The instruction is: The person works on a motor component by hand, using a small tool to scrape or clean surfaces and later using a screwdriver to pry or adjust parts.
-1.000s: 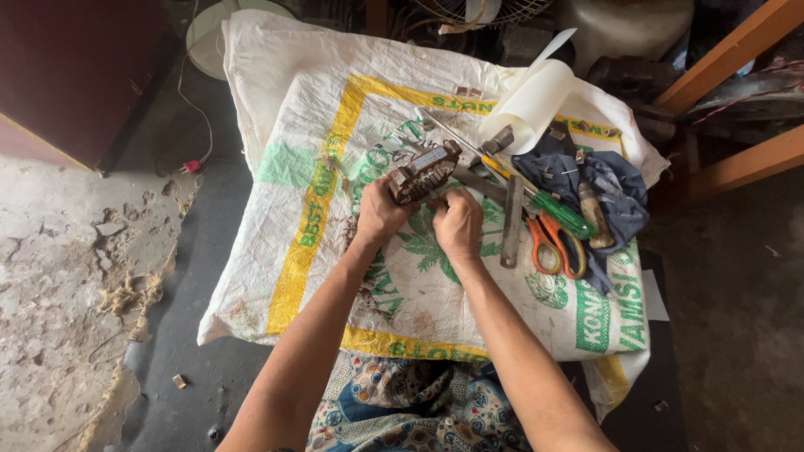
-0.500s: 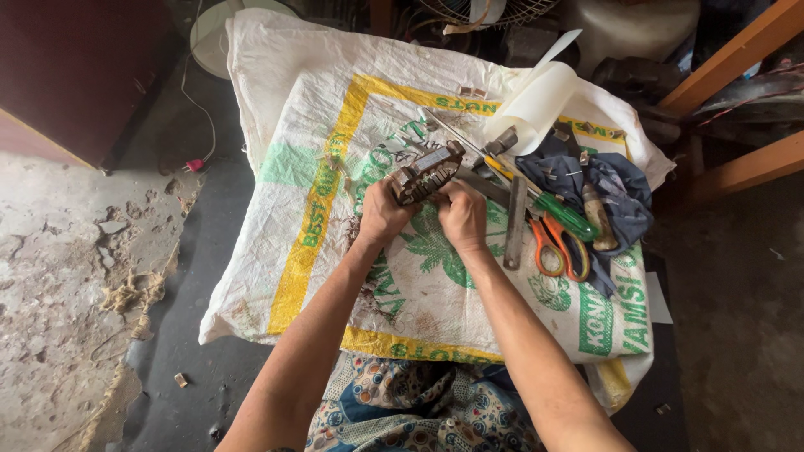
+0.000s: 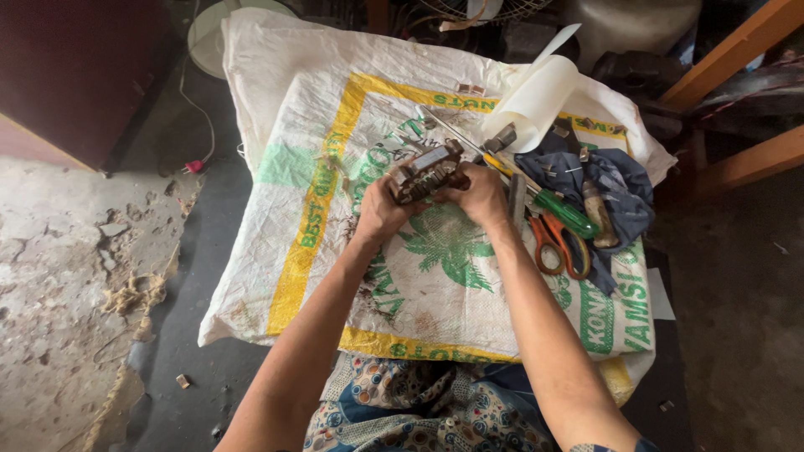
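Hands [image 3: 431,201] grip rusty metal block [image 3: 425,170] over woven sack [image 3: 335,125].

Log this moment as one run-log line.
left hand: grips metal block | right hand: grips same block | beneath: woven sack | right side: scissors, green-handled screwdriver

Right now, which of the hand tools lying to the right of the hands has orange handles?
The scissors, lying on the sack just right of the right hand. Its looped handles are orange; the screwdriver beside it has a green handle.
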